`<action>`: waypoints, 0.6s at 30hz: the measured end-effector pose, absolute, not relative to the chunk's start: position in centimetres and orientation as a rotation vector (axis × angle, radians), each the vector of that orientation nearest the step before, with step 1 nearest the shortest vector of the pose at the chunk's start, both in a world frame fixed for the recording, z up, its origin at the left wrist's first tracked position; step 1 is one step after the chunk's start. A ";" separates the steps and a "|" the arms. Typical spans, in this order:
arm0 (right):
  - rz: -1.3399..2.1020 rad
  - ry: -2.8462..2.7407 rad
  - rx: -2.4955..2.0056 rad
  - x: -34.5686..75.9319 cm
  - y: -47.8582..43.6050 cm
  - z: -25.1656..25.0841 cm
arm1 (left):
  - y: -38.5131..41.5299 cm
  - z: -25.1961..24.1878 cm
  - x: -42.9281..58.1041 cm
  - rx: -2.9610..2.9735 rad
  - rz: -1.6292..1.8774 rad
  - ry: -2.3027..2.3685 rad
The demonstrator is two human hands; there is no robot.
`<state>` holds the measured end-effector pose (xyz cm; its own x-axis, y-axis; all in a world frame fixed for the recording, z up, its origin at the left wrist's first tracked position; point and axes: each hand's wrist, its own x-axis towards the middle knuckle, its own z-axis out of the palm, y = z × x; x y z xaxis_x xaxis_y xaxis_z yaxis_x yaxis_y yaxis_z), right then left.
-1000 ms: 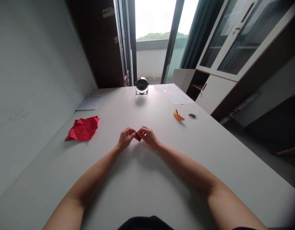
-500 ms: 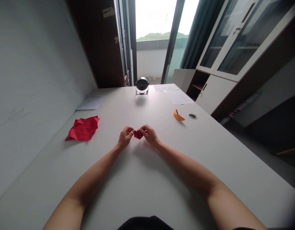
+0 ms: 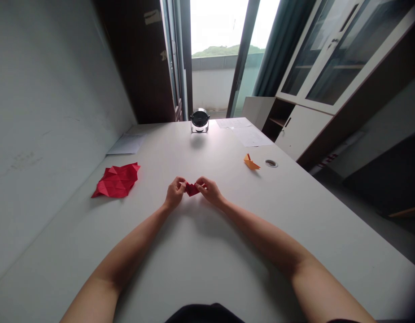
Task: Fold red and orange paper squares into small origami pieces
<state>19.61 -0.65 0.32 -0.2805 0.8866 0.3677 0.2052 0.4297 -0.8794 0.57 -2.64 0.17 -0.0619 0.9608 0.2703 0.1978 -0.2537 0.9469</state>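
Observation:
A small folded red paper piece (image 3: 192, 189) is held between both hands over the middle of the white table (image 3: 200, 260). My left hand (image 3: 175, 193) pinches its left end with curled fingers. My right hand (image 3: 209, 190) pinches its right end the same way. Most of the piece is hidden by the fingertips.
A larger creased red paper sheet (image 3: 116, 180) lies at the left of the table. A small orange folded paper (image 3: 251, 162) sits at the right next to a round cable hole (image 3: 271, 163). A small desk fan (image 3: 199, 120) and white sheets (image 3: 250, 135) lie at the far end.
Both hands have turned the small red piece slightly between the fingertips, so more of it shows now. The arms have stayed in place.

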 end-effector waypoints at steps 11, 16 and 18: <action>0.854 -1.920 -0.950 19.6 -1.2 0.5 | -2.9 0.4 0.3 1.569 1.304 1.310; 0.783 -1.960 -0.948 19.7 -1.1 0.4 | -2.6 -0.1 0.1 1.582 1.300 1.357; 0.767 -1.985 -0.949 19.8 -1.1 0.3 | -2.5 -0.3 0.0 1.594 1.297 1.377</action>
<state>19.79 -1.05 0.32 -0.4085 0.8246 0.3915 0.3468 0.5369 -0.7691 0.03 -2.45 -0.26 -0.0443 0.9651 0.2582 0.3156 -0.2317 0.9202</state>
